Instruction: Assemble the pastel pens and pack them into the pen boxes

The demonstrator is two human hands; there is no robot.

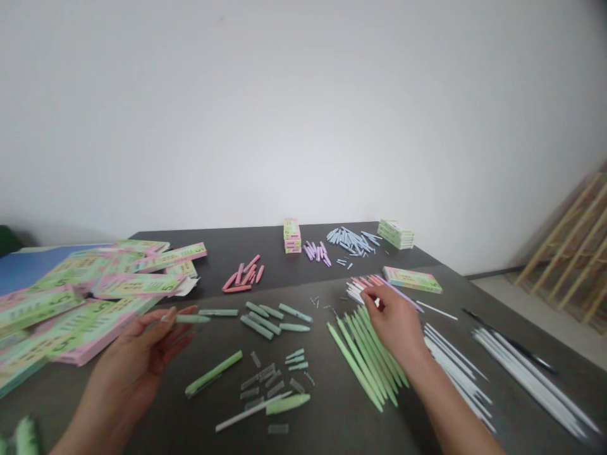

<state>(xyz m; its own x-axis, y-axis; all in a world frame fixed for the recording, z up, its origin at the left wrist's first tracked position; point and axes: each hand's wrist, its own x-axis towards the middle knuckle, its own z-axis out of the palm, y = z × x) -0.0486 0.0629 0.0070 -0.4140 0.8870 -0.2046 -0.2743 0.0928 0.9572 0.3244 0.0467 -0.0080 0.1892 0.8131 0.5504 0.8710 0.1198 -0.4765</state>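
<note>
Between the thumb and fingers of my left hand (pixel 142 351) is a green pen barrel piece (pixel 192 319), held level above the dark table. My right hand (pixel 391 316) is closed in a pinch over the heads of the long green pen barrels (pixel 363 354), beside a cluster of white pen pieces (pixel 355 292). Whatever its fingertips hold is hidden or too small to name. Short green barrel pieces (pixel 260 325) lie between the hands. Nearer to me are clear plastic clips (pixel 272 377), small green end pieces (pixel 296 358), a white refill (pixel 251 412) and a green barrel (pixel 288 404).
Printed pen boxes (pixel 137 284) are heaped at the left; others are stacked at the back (pixel 293 236) and back right (pixel 396 234). Pink (pixel 244 276), purple (pixel 317 253) and blue pieces (pixel 351 239) lie farther off. White refills (pixel 458 373) and white rods (pixel 531 379) spread at right.
</note>
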